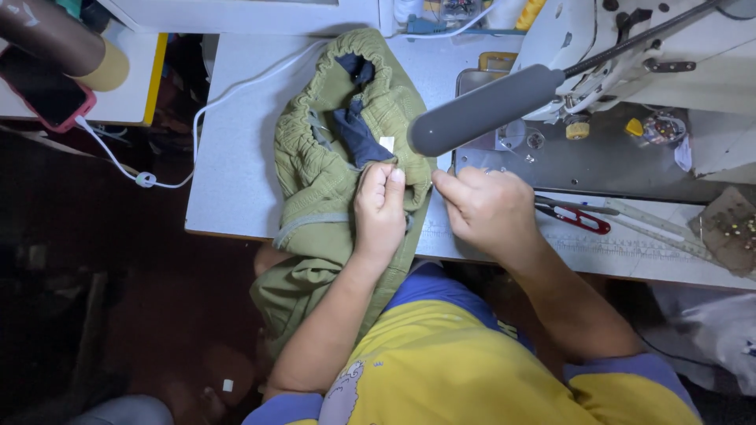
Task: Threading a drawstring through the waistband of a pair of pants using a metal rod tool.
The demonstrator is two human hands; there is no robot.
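Looks like the seam-lining-up step: left hand (380, 206) pinches the one olive garment (339, 157) on the table (236, 157), just left of the sewing machine (630, 55). Right hand (488, 208) has fingertips pinched together at the edge. Next probably needs steady feeding. One red snips (579, 219).

The garment (331, 157) lies on the desk (236, 157), left of the sewing machine (630, 47); thread snips (575, 218) lie at its right.
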